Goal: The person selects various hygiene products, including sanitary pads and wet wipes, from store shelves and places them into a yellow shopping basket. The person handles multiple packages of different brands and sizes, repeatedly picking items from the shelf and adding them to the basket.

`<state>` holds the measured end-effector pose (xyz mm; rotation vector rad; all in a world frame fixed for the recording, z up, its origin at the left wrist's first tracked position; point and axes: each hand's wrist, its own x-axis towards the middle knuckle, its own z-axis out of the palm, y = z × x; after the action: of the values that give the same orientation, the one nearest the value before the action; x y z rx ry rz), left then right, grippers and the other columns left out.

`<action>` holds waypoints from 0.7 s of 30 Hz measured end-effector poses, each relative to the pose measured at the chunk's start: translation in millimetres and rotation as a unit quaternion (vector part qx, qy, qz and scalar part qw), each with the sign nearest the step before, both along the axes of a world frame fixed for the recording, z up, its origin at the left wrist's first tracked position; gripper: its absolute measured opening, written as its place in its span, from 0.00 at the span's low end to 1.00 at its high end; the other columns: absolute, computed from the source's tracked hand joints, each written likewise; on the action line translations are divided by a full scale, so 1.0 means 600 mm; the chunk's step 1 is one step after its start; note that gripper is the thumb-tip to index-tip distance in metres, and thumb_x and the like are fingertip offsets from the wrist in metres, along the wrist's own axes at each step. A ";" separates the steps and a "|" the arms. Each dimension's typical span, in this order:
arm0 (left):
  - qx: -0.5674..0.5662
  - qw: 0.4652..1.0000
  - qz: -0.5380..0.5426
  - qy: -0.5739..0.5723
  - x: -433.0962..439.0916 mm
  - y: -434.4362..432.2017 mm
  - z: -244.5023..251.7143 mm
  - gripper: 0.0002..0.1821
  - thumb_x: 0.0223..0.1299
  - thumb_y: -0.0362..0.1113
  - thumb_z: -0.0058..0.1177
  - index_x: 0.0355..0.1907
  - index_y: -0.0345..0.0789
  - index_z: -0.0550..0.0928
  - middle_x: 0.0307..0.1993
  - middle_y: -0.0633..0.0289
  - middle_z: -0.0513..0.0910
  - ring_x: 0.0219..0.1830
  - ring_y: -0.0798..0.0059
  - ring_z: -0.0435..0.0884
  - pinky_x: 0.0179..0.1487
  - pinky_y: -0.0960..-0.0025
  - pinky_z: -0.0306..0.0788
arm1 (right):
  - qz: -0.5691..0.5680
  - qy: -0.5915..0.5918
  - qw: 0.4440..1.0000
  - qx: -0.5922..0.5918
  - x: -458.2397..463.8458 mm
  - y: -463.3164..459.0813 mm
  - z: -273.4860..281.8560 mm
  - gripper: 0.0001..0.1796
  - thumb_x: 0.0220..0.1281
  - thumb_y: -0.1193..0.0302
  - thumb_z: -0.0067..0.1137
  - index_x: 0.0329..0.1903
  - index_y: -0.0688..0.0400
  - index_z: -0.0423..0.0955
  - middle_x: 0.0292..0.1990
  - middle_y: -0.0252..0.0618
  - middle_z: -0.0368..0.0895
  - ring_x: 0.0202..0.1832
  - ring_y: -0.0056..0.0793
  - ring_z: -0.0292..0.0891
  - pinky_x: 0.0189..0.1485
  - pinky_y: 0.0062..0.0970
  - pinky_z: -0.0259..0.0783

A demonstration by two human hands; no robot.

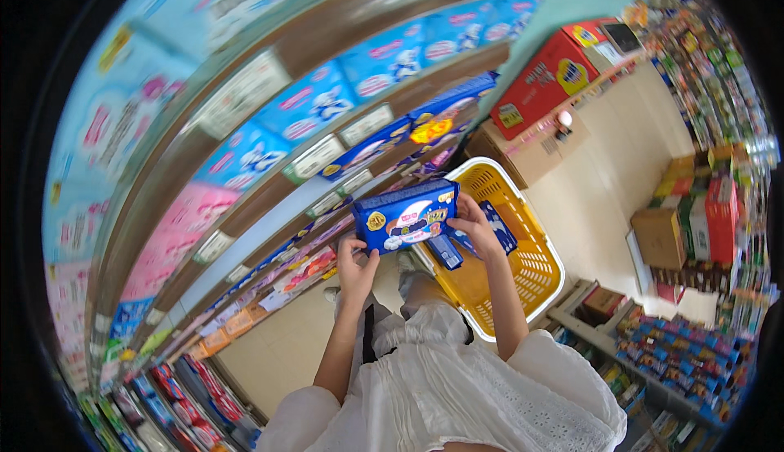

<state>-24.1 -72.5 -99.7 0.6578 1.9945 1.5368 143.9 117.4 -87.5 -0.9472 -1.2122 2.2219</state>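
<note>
A dark blue printed plastic packet [407, 218] is held between my two hands, in front of the shelves. My left hand [357, 263] grips its lower left corner with thumb and fingers. At the packet's right edge, my right hand [475, 226] pinches it between thumb and fingers. Below and to the right stands a yellow plastic shopping basket [528, 271] with a white rim. Inside it lie a dark blue packet [503, 231] and a smaller blue packet [445, 252], both partly hidden by my right hand or the held packet.
Shelves of blue and pink packets [310, 104] with price tags run along the left. Beyond the basket are a cardboard box [533, 157] and a red carton [545, 78]. Stacked boxes [658, 237] and a rack of small packets [674, 354] stand at the right.
</note>
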 end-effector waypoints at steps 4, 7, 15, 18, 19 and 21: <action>0.117 0.982 0.145 0.028 -0.030 -0.027 0.046 0.20 0.44 0.23 0.54 0.44 0.31 0.68 0.43 0.59 0.70 0.43 0.75 0.71 0.39 0.76 0.68 | 0.096 -0.023 0.992 0.074 -0.080 -0.005 0.062 0.28 0.47 0.84 0.53 0.55 0.59 0.62 0.48 0.36 0.70 0.52 0.24 0.64 0.56 0.23 0.58; 0.131 0.978 0.163 0.007 -0.052 -0.065 0.096 0.29 0.45 0.21 0.52 0.54 0.31 0.65 0.46 0.58 0.69 0.47 0.74 0.70 0.42 0.76 0.68 | 0.122 0.018 0.984 0.128 -0.135 -0.030 0.075 0.27 0.48 0.84 0.55 0.54 0.59 0.62 0.47 0.36 0.70 0.49 0.22 0.66 0.52 0.22 0.62; 0.072 0.940 0.313 0.118 -0.131 -0.184 0.071 0.23 0.45 0.20 0.52 0.47 0.29 0.64 0.42 0.58 0.70 0.45 0.74 0.70 0.51 0.72 0.64 | 0.281 0.072 0.884 0.367 -0.284 -0.125 0.103 0.33 0.51 0.75 0.56 0.60 0.57 0.52 0.55 0.42 0.60 0.58 0.30 0.57 0.56 0.31 0.57; 0.070 0.929 0.323 0.164 -0.171 -0.181 0.067 0.20 0.49 0.24 0.54 0.44 0.29 0.64 0.39 0.58 0.71 0.42 0.75 0.70 0.48 0.74 0.64 | 0.291 0.063 0.890 0.346 -0.313 -0.154 0.110 0.41 0.51 0.69 0.57 0.64 0.56 0.43 0.61 0.46 0.52 0.63 0.35 0.49 0.60 0.37 0.51; 0.087 0.927 0.320 0.173 -0.184 -0.171 0.070 0.20 0.49 0.25 0.54 0.44 0.29 0.64 0.39 0.58 0.71 0.42 0.75 0.70 0.47 0.74 0.64 | 0.278 0.066 0.893 0.347 -0.321 -0.154 0.109 0.41 0.51 0.69 0.57 0.64 0.56 0.43 0.61 0.45 0.52 0.63 0.35 0.49 0.60 0.37 0.51; 0.104 0.940 0.297 0.135 -0.208 -0.156 0.064 0.20 0.50 0.26 0.54 0.45 0.29 0.64 0.40 0.56 0.72 0.43 0.73 0.71 0.47 0.74 0.65 | 0.250 0.074 0.901 0.346 -0.335 -0.151 0.096 0.40 0.51 0.70 0.57 0.64 0.56 0.43 0.61 0.45 0.52 0.63 0.34 0.50 0.60 0.37 0.52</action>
<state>-148.9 -166.4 -61.4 0.3680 2.4016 2.1269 -57.3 26.6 -29.7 -0.1851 -2.1357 1.8761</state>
